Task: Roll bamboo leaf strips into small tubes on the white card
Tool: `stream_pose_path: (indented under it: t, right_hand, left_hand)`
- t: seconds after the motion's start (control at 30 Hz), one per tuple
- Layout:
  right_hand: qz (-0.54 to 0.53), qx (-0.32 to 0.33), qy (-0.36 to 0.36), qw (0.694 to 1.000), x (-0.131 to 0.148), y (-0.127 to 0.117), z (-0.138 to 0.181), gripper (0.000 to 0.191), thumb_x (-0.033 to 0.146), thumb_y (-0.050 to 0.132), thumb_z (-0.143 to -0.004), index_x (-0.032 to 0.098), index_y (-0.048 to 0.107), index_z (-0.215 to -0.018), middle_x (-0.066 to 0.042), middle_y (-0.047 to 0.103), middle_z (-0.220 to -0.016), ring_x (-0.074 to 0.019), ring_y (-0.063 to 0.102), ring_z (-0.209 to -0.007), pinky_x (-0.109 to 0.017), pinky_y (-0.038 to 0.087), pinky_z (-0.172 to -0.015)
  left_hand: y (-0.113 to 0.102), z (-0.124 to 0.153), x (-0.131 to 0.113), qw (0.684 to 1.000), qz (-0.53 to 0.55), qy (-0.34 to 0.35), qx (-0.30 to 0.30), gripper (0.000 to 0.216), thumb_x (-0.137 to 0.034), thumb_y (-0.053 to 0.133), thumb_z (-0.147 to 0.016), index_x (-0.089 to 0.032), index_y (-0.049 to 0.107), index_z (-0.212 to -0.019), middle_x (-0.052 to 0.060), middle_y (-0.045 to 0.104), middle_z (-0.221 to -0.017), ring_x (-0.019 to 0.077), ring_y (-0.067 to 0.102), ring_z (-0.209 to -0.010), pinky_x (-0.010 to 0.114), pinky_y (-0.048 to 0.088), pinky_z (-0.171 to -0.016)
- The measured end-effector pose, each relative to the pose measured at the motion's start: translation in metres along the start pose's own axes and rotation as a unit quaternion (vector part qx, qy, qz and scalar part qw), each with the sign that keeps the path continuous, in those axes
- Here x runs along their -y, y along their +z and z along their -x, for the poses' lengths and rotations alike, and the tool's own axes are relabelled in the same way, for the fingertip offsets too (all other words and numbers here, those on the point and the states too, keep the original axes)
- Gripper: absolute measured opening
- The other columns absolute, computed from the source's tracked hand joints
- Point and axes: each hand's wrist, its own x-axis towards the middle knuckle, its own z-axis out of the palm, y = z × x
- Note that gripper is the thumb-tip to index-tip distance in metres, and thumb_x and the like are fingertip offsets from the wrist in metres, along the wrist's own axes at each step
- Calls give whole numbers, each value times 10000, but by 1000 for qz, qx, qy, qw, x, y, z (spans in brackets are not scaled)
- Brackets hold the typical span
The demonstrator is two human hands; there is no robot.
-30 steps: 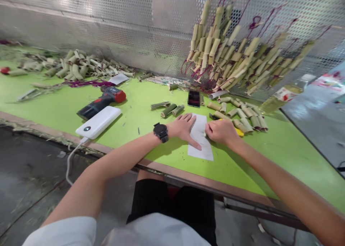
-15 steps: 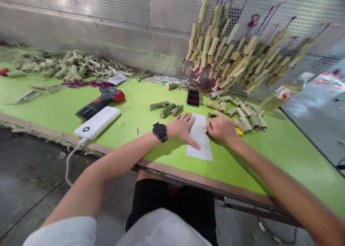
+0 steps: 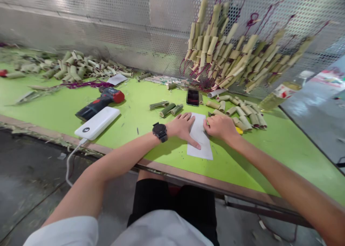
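Note:
A white sheet of paper (image 3: pixel 201 145) lies on the green table (image 3: pixel 140 105). My left hand (image 3: pixel 184 127), with a black watch on the wrist, lies flat on the paper's left side, fingers stretched out. My right hand (image 3: pixel 221 127) is closed at the paper's right edge, near its top. A yellow thing (image 3: pixel 238 130) shows just behind that hand; whether the fingers grip it is hidden. Short bamboo tubes (image 3: pixel 249 117) lie in a row right beside my right hand.
A white power bank (image 3: pixel 97 122) with a cable and a red-and-black cordless drill (image 3: pixel 100 100) lie at the left. More bamboo pieces are heaped far left (image 3: pixel 78 68). Strung bamboo tubes (image 3: pixel 231 55) hang on the perforated metal wall. A dark phone (image 3: pixel 193 96) lies behind the paper.
My right hand has slid a little upward along the paper's right edge. The left hand has stayed flat on the sheet.

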Motion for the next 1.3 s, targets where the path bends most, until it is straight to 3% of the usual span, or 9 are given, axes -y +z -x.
stream_pose_path:
  t: [0.13,0.33,0.43,0.57,0.7,0.9,1.0,1.13,1.3]
  right_hand:
    - [-9,1,7,1000,12,-3,-15,534,313,324,-1032,80,798,-950,-193,787,-910,-268,669,-814,-361,276,-621]
    - [-51,23,-75,996,21,-10,10,525,333,337,-1037,133,795,-877,-153,782,-859,-226,653,-744,-351,274,-610]
    - [-27,57,-35,997,6,-9,11,547,365,343,-1036,142,804,-846,-151,787,-874,-229,662,-739,-345,256,-589]
    - [-1,51,41,998,-5,-4,-9,589,380,312,-1047,134,825,-895,-168,793,-911,-252,683,-780,-345,281,-600]
    - [-19,43,15,999,9,-4,-19,586,384,311,-1052,139,825,-910,-167,797,-917,-245,679,-772,-351,287,-602]
    - [-70,51,-61,994,15,-9,11,538,358,343,-1046,160,793,-827,-133,797,-888,-209,660,-726,-336,265,-599]
    - [-52,55,-22,997,0,-1,14,568,378,342,-1042,150,801,-797,-146,792,-855,-225,666,-715,-340,270,-594]
    - [-37,30,62,997,-6,10,-6,632,380,290,-1056,131,833,-850,-162,793,-861,-242,684,-746,-336,305,-604]
    - [-88,12,31,996,18,6,-14,598,355,296,-1055,138,815,-854,-146,796,-878,-208,656,-698,-330,293,-591]
  left_hand:
    - [0,0,0,1000,1,7,-1,1532,-1049,522,-557,-101,95,-1682,202,70,-1748,385,52,-1629,511,78,-1308]
    - [2,-2,1,1000,-7,0,-3,1512,-1031,530,-573,-112,71,-1683,201,59,-1749,392,41,-1629,500,67,-1305]
    - [3,-3,2,1000,-2,-3,3,1537,-1036,540,-554,-126,38,-1687,193,30,-1751,412,9,-1625,517,63,-1303]
    - [0,-1,0,1000,4,-5,7,1539,-1026,549,-556,-123,28,-1688,187,26,-1752,404,19,-1627,518,66,-1306]
    - [-3,1,-2,1000,5,-7,10,1539,-1021,554,-554,-106,57,-1686,189,43,-1750,394,29,-1628,507,79,-1308]
    - [-4,2,-2,1000,-3,4,10,1518,-1024,514,-579,-83,62,-1682,212,42,-1741,387,30,-1630,502,88,-1304]
    - [-4,2,-2,1000,1,2,6,1521,-1021,523,-569,-103,52,-1686,190,48,-1747,384,34,-1630,492,89,-1306]
    - [-3,0,-1,1000,3,-7,6,1557,-1031,547,-544,-82,76,-1685,205,36,-1743,392,31,-1629,495,91,-1308]
    - [-2,0,0,1000,3,-4,11,1541,-1017,544,-582,-43,72,-1678,222,18,-1740,373,20,-1632,474,66,-1313]
